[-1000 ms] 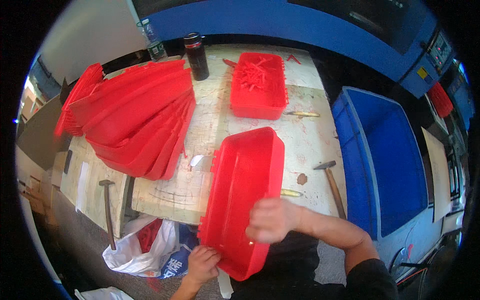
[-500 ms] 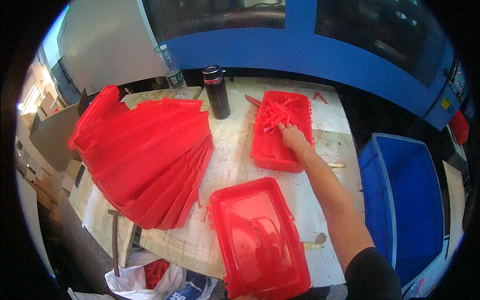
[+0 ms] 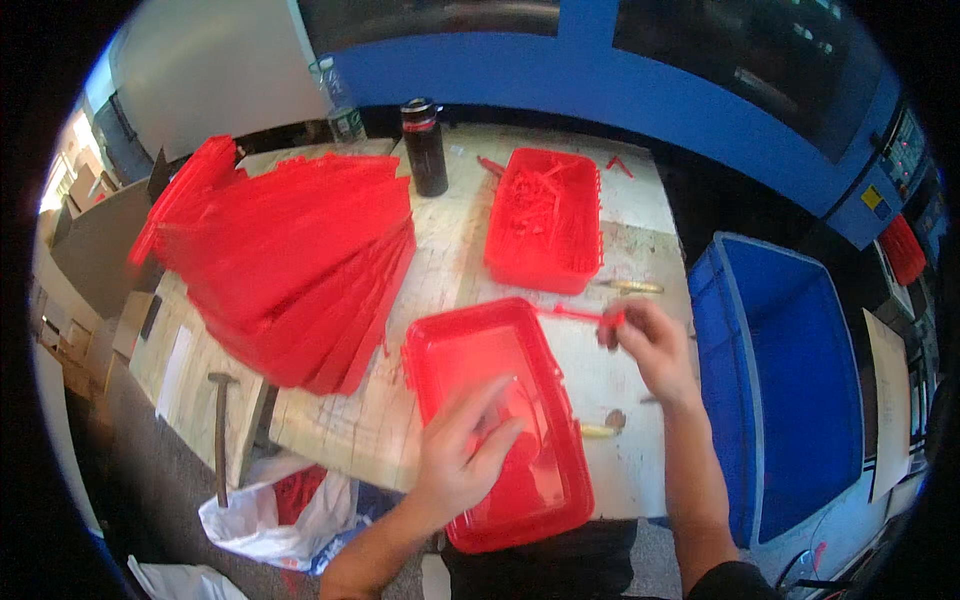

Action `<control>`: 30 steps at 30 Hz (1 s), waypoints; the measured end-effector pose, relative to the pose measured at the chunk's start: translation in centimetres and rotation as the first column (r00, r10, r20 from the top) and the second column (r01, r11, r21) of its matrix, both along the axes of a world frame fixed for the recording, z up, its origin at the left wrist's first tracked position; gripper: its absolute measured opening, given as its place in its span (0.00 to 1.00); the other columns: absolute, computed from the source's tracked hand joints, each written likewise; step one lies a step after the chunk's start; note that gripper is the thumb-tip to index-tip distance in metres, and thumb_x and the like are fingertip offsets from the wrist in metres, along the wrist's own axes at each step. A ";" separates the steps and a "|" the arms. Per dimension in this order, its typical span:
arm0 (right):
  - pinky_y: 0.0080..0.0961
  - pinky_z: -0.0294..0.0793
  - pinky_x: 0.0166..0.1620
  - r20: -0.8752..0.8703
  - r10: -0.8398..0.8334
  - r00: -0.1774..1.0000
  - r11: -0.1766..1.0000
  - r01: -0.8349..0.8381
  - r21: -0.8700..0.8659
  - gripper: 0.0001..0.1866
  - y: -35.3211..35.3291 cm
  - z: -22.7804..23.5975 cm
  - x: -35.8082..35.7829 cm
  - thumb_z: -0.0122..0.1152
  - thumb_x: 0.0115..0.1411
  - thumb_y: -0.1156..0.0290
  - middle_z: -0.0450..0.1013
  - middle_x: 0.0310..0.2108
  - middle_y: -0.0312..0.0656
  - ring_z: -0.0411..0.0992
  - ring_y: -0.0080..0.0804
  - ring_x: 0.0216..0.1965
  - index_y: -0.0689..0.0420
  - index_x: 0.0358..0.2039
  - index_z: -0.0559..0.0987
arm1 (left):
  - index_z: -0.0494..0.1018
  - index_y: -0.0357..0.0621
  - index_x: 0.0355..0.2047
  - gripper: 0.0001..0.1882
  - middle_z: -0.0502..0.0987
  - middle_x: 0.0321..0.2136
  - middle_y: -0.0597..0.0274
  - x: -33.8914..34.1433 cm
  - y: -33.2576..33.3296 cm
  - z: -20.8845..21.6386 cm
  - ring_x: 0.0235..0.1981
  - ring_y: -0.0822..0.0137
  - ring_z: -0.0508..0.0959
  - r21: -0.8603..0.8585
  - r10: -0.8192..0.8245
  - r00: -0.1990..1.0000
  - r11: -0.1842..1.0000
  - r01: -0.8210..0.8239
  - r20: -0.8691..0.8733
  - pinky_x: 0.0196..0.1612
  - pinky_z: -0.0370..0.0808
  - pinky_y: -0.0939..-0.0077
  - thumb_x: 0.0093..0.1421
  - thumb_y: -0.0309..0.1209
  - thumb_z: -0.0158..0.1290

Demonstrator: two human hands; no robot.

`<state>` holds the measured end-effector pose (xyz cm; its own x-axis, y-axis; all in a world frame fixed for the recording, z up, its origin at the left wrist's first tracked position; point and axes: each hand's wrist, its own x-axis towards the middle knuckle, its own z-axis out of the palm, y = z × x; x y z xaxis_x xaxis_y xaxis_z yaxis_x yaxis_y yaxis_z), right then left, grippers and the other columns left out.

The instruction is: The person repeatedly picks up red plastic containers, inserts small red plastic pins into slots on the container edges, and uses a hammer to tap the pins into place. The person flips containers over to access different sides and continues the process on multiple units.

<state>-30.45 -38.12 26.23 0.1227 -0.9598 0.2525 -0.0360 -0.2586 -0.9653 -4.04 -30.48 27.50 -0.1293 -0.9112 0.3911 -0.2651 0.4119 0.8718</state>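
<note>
My right hand (image 3: pixel 655 350) is closed round one end of a thin red plastic strip (image 3: pixel 570 314), right of the shallow red plastic lid (image 3: pixel 500 345). The lid lies with a moulded handle shape in its middle. My left hand (image 3: pixel 462 450) hovers over the lid's left part, fingers apart and holding nothing visible; it is blurred. Behind the lid stands a red plastic box (image 3: pixel 545 265) with a heap of red strips (image 3: pixel 535 205) in it.
At the left leans a tall nested stack of red lids or trays (image 3: pixel 290 270). A dark flask (image 3: pixel 425 150) and a clear bottle (image 3: pixel 340 105) stand behind. A hammer (image 3: pixel 221 430) hangs at the near edge above a white bag (image 3: pixel 260 525). A blue bin (image 3: pixel 790 390) stands right.
My right hand has come out of the box toward me, bringing a red strip. My left hand has come into view over the lid. The whole view has shifted slightly.
</note>
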 end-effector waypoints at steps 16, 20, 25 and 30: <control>0.27 0.76 0.34 -0.295 0.062 0.953 0.981 -0.004 0.192 0.07 20.1 -1.1 2.8 0.62 0.62 0.73 0.78 0.28 0.46 0.78 0.32 0.29 0.63 0.38 0.78 | 0.83 0.42 0.34 0.07 0.78 0.21 0.48 -1.7 6.4 -0.6 0.22 0.55 0.81 0.124 -0.481 0.762 0.870 0.478 0.434 0.26 0.76 0.67 0.58 0.31 0.62; 0.31 0.76 0.32 -0.709 0.076 0.701 0.997 -0.060 0.048 0.06 22.0 -0.8 1.3 0.60 0.61 0.76 0.78 0.27 0.46 0.80 0.37 0.28 0.61 0.38 0.78 | 0.80 0.42 0.29 0.06 0.78 0.22 0.52 -1.0 5.8 0.7 0.24 0.54 0.80 0.088 -0.534 0.665 0.809 0.581 0.522 0.26 0.75 0.64 0.56 0.32 0.62; 0.24 0.78 0.44 -0.094 0.051 0.994 0.964 -0.025 0.264 0.13 23.6 -1.9 -0.7 0.58 0.65 0.74 0.78 0.38 0.47 0.79 0.32 0.40 0.66 0.47 0.73 | 0.80 0.40 0.29 0.06 0.76 0.19 0.57 -4.4 6.7 0.0 0.20 0.55 0.77 -0.167 -0.538 0.742 0.753 0.637 0.400 0.26 0.75 0.67 0.53 0.28 0.64; 0.24 0.79 0.38 0.363 -0.183 0.914 0.926 0.037 0.376 0.13 23.8 -5.3 -0.9 0.51 0.70 0.66 0.77 0.38 0.50 0.77 0.29 0.33 0.64 0.42 0.73 | 0.75 0.42 0.22 0.23 0.71 0.13 0.64 1.2 11.7 -2.4 0.12 0.71 0.69 0.420 -0.163 0.956 0.870 0.256 -0.245 0.17 0.64 0.76 0.66 0.47 0.52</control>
